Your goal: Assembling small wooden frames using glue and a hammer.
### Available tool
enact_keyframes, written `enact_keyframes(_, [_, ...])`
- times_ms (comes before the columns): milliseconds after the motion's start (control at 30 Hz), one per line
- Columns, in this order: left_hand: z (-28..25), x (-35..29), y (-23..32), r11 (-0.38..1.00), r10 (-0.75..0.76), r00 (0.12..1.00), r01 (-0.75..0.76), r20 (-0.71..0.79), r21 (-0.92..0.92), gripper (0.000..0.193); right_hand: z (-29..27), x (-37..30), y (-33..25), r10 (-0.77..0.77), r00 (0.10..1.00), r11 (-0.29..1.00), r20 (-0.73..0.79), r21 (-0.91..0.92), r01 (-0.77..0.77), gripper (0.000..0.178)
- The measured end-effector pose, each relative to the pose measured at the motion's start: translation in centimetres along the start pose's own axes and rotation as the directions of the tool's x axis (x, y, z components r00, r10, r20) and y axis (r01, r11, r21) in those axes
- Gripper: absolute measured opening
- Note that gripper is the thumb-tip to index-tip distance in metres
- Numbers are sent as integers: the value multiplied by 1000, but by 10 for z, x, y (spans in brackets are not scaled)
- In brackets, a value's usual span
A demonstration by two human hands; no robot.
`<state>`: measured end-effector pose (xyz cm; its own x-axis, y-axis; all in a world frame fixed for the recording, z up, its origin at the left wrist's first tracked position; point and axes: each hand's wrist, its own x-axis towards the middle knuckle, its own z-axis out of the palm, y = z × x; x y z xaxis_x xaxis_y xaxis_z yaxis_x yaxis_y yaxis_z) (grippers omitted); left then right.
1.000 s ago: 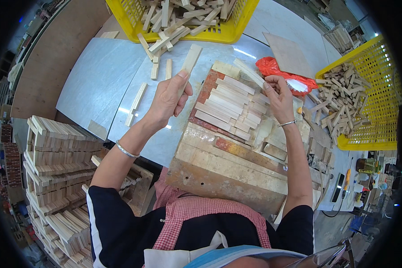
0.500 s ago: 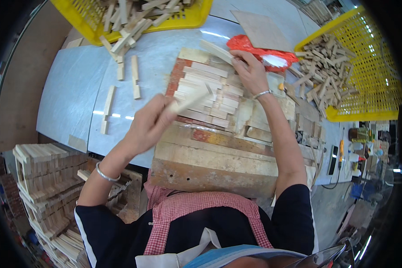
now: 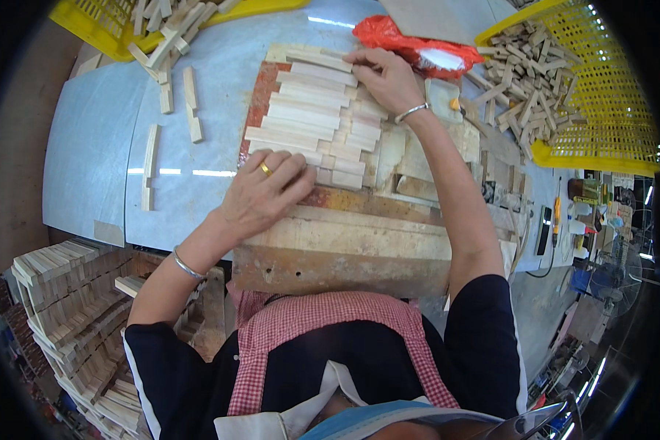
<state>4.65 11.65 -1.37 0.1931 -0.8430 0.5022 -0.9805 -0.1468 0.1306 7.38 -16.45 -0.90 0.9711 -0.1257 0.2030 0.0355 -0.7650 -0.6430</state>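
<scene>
A row of pale wooden strips lies side by side on a worn board with a red-painted edge. Shorter wood pieces butt against their right ends. At the near end of the row, my left hand has its fingers curled over a wooden strip, which it partly hides. My right hand pinches the right end of the farthest wooden strip with thumb and forefinger.
Yellow baskets of wood pieces stand at the far left and right. Loose jointed sticks lie left on the table. A red plastic bag sits beyond my right hand. Stacked wood stands at lower left.
My left hand has brought its wooden strip down onto the near end of the row. My right hand has lowered its strip onto the far end. The view has shifted slightly.
</scene>
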Motion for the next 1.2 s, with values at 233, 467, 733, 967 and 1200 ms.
enact_keyframes(233, [5,0,-4,997,64,998,-63,-10,52,36,7,1,-2,50,999,998,-9,34,-49,25])
enact_keyframes(467, [-6,7,1,997,-45,995,39,-93,-64,26,5,-3,-1,-2,999,1000,-35,26,3,26])
enact_keyframes(733, [-38,17,24,-173,-613,634,476,472,-862,32,-25,-51,-61,-63,984,913,-167,388,125,29])
enact_keyframes(967, [-39,17,28,-217,-603,600,510,525,-832,32,-23,-83,-112,-192,981,952,0,243,186,54])
enact_keyframes(1200, [-39,20,37,-129,-666,583,524,465,-842,29,-19,-86,-120,-117,992,959,45,266,101,50])
